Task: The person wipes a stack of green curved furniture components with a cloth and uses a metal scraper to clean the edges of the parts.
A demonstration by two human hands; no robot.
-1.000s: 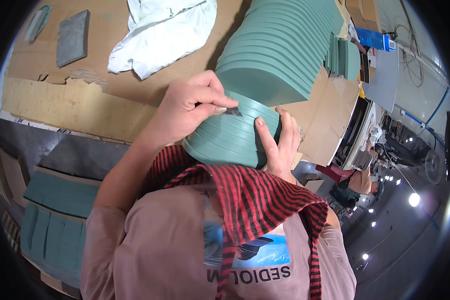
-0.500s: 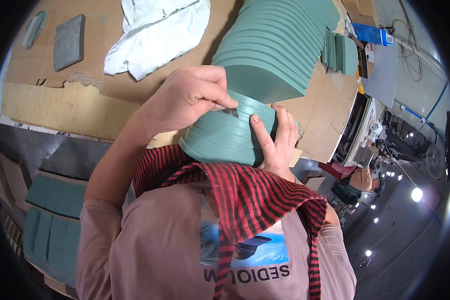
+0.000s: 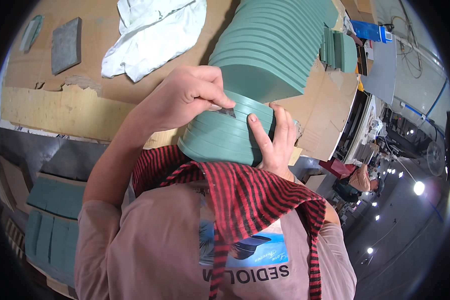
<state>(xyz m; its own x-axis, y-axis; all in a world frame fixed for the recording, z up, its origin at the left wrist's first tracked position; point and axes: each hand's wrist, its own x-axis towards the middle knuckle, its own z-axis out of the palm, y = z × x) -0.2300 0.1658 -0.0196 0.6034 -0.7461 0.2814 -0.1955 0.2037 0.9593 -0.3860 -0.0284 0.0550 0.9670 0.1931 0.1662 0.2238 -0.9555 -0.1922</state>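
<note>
A stack of green curved slabs (image 3: 217, 134) sits close to my body at the table's front edge, its layered edges facing up. My left hand (image 3: 187, 97) pinches a small dark, flat, pointed blade (image 3: 229, 112) between thumb and fingers. The blade lies against the upper layers of that stack. My right hand (image 3: 276, 142) holds the stack's right side, thumb on the layered face and the other fingers around the far edge. Just beyond stands a long row of similar green slabs (image 3: 267, 47), close behind the small stack.
A crumpled white cloth (image 3: 152, 37) and a grey rectangular block (image 3: 66, 46) lie on the cardboard-covered table (image 3: 27, 70). More green slabs (image 3: 342, 52) stand at the far right. Green pieces (image 3: 52, 237) are piled low at the left. Another person (image 3: 361, 181) is in the right background.
The blade has shifted very slightly along the stack with my left hand. My right hand keeps its hold; the whole view has drifted a little.
</note>
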